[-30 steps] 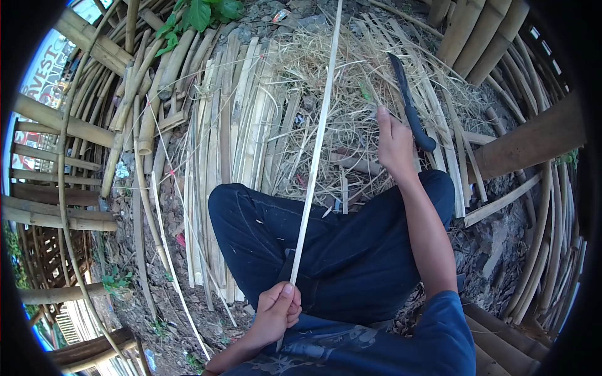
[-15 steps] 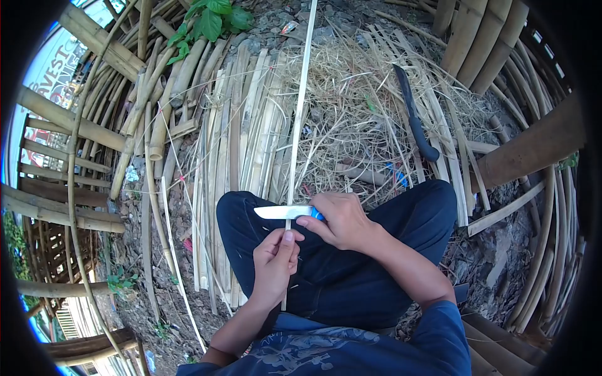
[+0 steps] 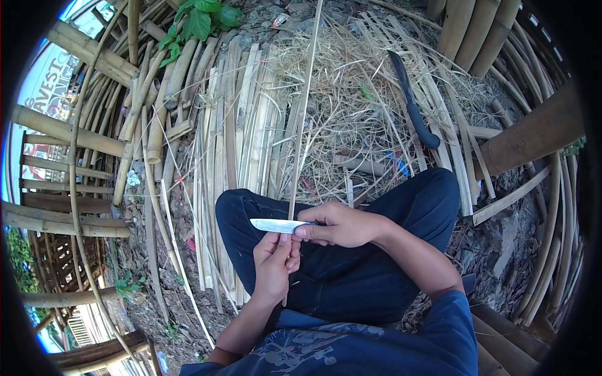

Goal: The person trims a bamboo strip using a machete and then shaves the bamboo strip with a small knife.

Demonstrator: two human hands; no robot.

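Note:
My left hand [image 3: 274, 264] pinches a long thin bamboo strip [image 3: 302, 119] that runs up and away over my lap. My right hand [image 3: 342, 224] grips a small knife [image 3: 274, 225] with a blue handle. Its bright blade points left and lies across the strip just above my left thumb. Both hands meet over my dark blue trousers [image 3: 351, 276].
A large dark machete [image 3: 411, 103] lies on dry shavings [image 3: 351, 106] at upper right. Split bamboo slats [image 3: 238, 125] cover the ground ahead and left. Thick bamboo poles [image 3: 75, 131] stand at left, more culms [image 3: 470, 31] and a plank [image 3: 533, 141] at right.
One second ago my right hand was out by the machete and my left held the strip low. Now the right hand holds the small knife against the strip at my lap.

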